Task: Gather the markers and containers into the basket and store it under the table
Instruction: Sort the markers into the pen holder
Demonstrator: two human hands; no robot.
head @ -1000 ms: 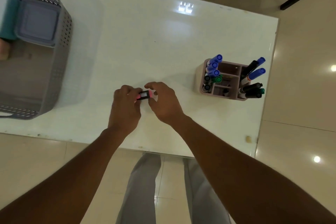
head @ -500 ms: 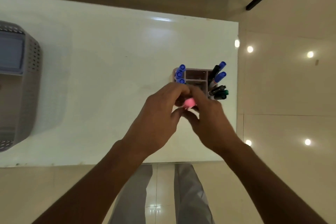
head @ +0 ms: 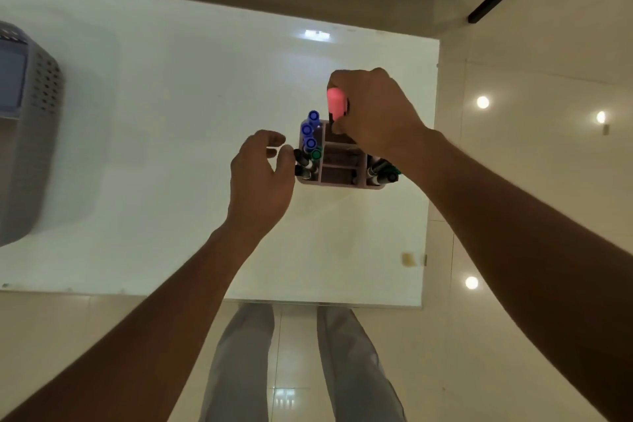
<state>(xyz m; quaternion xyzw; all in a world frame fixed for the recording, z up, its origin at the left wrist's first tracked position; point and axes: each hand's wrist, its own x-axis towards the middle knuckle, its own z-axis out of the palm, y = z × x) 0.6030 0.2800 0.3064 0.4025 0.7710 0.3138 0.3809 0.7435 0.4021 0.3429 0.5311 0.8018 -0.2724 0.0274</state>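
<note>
My right hand grips a pink marker, upright, above the far compartment of a pinkish marker holder on the white table. The holder carries blue-capped markers, a green one and black ones along its left side, and more dark markers at its right. My left hand hovers just left of the holder, fingers loosely curled, holding nothing. The grey perforated basket stands at the table's left edge, partly out of view.
A bluish lidded container lies inside the basket. The table's right edge runs close to the holder, with tiled floor beyond. My legs stand at the near table edge. A dark furniture leg is at far right.
The pink marker went from both hands at the table's middle to my right hand alone, raised over the holder. My left hand let go and sits beside the holder. The view shifted right.
</note>
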